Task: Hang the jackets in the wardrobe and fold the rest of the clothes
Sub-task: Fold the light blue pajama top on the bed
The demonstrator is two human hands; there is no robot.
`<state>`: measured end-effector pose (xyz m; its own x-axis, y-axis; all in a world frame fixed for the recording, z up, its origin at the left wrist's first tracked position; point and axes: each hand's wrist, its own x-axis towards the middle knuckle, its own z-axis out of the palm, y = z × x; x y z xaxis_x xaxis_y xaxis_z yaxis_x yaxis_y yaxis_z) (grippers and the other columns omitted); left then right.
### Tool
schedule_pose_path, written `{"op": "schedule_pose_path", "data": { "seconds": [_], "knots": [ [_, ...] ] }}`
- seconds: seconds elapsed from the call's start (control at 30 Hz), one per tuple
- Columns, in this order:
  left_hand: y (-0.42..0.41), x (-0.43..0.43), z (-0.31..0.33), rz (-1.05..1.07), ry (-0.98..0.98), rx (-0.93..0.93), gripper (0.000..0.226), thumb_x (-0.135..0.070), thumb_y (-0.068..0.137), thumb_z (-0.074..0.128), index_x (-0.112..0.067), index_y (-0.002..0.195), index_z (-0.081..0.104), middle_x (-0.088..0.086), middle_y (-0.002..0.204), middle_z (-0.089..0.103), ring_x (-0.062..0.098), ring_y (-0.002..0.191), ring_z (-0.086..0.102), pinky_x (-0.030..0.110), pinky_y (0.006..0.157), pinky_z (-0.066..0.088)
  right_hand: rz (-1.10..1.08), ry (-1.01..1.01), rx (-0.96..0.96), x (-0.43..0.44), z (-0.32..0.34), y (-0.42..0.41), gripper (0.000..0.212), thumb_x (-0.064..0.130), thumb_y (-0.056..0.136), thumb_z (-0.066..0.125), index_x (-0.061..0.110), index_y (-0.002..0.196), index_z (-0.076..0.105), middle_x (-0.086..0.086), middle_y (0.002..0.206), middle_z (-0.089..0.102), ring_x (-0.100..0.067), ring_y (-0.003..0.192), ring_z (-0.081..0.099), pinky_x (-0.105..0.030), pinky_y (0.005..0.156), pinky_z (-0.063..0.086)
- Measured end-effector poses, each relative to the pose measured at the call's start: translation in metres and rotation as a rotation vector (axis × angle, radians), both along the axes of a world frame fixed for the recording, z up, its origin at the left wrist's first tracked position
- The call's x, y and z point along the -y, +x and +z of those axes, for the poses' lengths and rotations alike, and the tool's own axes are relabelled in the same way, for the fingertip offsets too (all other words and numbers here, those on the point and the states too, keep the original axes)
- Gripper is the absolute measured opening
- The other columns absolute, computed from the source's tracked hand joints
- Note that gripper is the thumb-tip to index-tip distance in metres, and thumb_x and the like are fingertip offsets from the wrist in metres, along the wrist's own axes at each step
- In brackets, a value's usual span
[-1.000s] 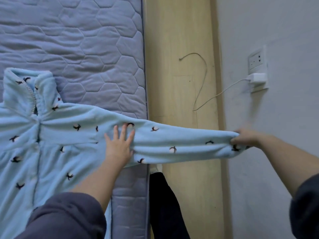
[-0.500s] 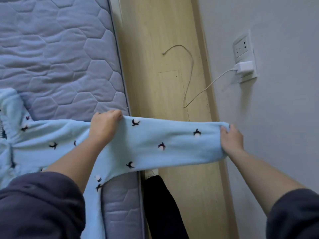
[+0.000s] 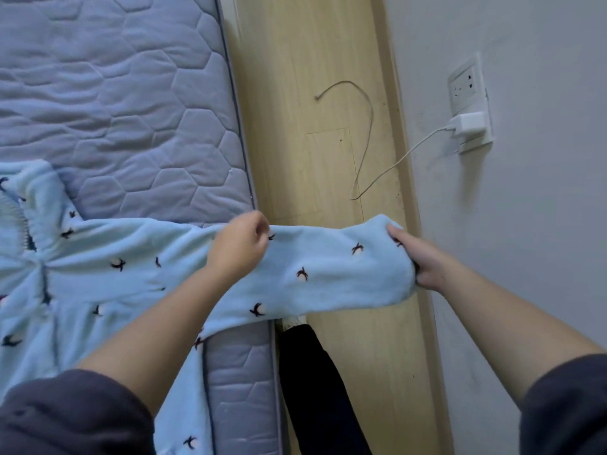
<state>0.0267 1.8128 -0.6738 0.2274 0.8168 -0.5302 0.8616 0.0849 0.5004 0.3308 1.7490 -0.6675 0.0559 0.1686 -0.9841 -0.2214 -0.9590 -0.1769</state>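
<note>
left hand (image 3: 239,247) fingers pinch jacket sleeve (image 3: 315,277) top edge | right hand (image 3: 423,261) fingers grip cuff (image 3: 391,284)

A jacket (image 3: 98,274) on the mattress (image 3: 115,93), its sleeve (image 3: 328,274) out over the floor (image 3: 312,60).
The floor lies between mattress and wall (image 3: 525,224). The left hand (image 3: 241,244) holds the sleeve at the mattress edge, the right hand (image 3: 417,261) its end, near the wall.

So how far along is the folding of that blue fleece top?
Done: the fleece top lies spread flat, front up, on the mattress. In hand: the left hand pinches its sleeve near the mattress edge and the right hand grips the cuff, holding it stretched out over the floor. Left: the sleeve is not yet folded across the body, and no folded pile or wardrobe shows.
</note>
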Motion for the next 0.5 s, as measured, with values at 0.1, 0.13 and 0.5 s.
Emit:
{"op": "schedule_pose_path", "data": {
  "seconds": [0.1,0.13,0.5],
  "knots": [
    [-0.004,0.01,0.052,0.359,-0.591,0.456,0.013,-0.02,0.095,0.052,-0.011,0.094,0.061,0.001,0.086,0.07,0.016,0.078,0.066,0.043,0.081,0.051,0.0,0.073,-0.329,-0.005,0.037,-0.056,0.046,0.057,0.086,0.053,0.019,0.102,0.075,-0.007,0.112,0.071,-0.019,0.101,0.068,-0.033,0.082,0.054],
    [-0.013,0.012,0.067,0.445,-0.737,0.573,0.022,-0.028,0.097,0.05,-0.01,0.1,0.062,0.004,0.092,0.07,0.018,0.083,0.067,0.046,0.084,0.051,-0.009,0.11,-0.426,-0.007,0.048,-0.081,0.05,0.057,0.086,0.051,0.018,0.108,0.072,-0.008,0.115,0.069,-0.021,0.105,0.067,-0.033,0.082,0.055],
    [-0.266,0.1,0.164,0.982,-0.47,0.591,0.014,-0.008,0.09,0.055,-0.013,0.1,0.064,0.011,0.087,0.073,0.023,0.081,0.07,0.036,0.073,0.057,0.261,0.177,-0.783,0.027,0.118,-0.386,0.056,0.034,0.087,0.025,0.008,0.105,0.071,-0.01,0.115,0.069,-0.025,0.108,0.063,-0.043,0.095,0.042]
  ]
}}
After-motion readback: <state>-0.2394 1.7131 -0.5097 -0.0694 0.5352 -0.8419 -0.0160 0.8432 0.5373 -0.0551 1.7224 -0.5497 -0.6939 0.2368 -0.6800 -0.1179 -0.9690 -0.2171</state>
